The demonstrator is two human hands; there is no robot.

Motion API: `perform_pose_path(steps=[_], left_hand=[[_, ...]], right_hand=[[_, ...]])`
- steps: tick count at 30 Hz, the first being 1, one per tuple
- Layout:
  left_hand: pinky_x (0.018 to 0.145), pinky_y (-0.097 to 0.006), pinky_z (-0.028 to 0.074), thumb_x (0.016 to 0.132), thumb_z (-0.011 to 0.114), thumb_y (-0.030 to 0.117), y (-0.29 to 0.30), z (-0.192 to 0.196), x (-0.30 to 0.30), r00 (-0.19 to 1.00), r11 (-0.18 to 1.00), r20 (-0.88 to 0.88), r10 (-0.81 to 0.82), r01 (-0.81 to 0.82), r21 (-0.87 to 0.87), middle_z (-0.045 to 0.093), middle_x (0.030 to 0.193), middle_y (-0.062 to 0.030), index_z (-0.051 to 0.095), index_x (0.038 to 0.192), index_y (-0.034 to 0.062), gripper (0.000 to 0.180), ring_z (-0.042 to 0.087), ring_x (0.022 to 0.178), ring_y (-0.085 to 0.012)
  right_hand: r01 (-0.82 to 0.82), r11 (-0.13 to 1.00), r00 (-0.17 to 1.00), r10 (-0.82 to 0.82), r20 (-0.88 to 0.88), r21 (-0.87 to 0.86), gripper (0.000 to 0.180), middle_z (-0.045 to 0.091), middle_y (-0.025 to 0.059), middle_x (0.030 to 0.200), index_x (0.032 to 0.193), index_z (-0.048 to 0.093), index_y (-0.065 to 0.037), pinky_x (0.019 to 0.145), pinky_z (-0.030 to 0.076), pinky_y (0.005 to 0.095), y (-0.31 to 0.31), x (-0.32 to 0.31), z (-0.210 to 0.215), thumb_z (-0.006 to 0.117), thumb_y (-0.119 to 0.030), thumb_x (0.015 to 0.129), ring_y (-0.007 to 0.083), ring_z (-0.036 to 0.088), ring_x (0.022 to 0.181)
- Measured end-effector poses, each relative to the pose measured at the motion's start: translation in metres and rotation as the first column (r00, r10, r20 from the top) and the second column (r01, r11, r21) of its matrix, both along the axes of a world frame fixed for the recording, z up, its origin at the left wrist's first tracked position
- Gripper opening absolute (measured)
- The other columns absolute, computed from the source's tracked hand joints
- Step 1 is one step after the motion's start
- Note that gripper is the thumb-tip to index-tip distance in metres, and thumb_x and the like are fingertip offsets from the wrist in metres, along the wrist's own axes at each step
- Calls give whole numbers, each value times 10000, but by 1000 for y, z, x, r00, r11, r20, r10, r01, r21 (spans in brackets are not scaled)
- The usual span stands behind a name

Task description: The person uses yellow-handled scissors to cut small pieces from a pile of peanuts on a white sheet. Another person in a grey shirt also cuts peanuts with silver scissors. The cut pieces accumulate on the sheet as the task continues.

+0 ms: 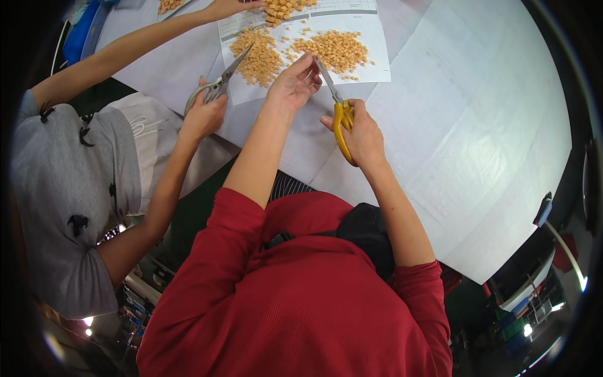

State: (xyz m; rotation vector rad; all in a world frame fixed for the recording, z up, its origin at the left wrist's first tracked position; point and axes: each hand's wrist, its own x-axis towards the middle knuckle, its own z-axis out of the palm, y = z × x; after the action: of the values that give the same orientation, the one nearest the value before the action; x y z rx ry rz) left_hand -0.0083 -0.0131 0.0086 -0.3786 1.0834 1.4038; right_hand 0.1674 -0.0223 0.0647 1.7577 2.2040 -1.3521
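My right hand (pixel 361 135) grips yellow-handled scissors (pixel 339 113), with the blades pointing up and left toward my left hand (pixel 294 81). My left hand's fingertips are pinched together right at the blade tips, above the white paper sheet (pixel 377 63). Whatever sits between those fingers is hidden. Small tan cubes lie in piles on the sheet: one pile (pixel 336 49) just beyond my left hand, another pile (pixel 257 56) to its left.
A co-worker in a grey shirt sits at my left. One of their hands (pixel 204 116) holds grey scissors (pixel 220 81) and the other hand (pixel 229 7) reaches to a far pile of cubes (pixel 282 9). White sheets cover the table (pixel 477 125). A blue bin (pixel 85 28) stands far left.
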Motion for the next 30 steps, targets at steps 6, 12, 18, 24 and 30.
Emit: perform_pose_path(steps=[6,12,18,24,30], left_hand=[[766,-305,465,884,649,133,-5,-8,0,999,999,19,-40,40,15,632,1028,-28,628,1114,103,233,553,882,-152],[736,-291,475,855,691,160,-8,-9,2,977,994,-182,-112,107,-37,651,993,-24,651,1074,88,234,590,858,-151],[645,-288,500,807,712,121,-13,-33,-9,375,941,-866,-331,197,-274,694,856,-53,693,970,44,180,650,726,-156],[644,-308,505,786,700,117,-2,-33,0,-315,874,-899,-305,283,-395,688,817,-102,698,902,35,142,647,688,-175],[643,-291,485,822,686,160,-2,-41,-7,-178,860,-912,-370,307,-408,696,849,-83,691,957,31,187,650,734,-143]], right_hand=[[20,1000,999,-20,-26,0,702,661,217,943,1165,488,-3,756,502,427,0,-1,1,689,-552,776,369,650,887],[51,999,999,-51,-3,-14,691,667,221,897,1141,504,0,718,510,415,3,0,-2,713,-540,762,360,661,836],[168,982,986,-166,27,-85,675,673,201,848,1107,513,-7,676,516,417,13,9,-10,713,-550,759,350,668,785],[221,971,975,-219,28,-92,686,672,205,869,1097,508,-7,700,517,421,13,12,-14,707,-568,756,363,664,810],[174,980,983,-178,-38,-101,717,663,204,870,1158,497,3,699,510,384,11,12,-15,714,-554,760,317,658,785]])
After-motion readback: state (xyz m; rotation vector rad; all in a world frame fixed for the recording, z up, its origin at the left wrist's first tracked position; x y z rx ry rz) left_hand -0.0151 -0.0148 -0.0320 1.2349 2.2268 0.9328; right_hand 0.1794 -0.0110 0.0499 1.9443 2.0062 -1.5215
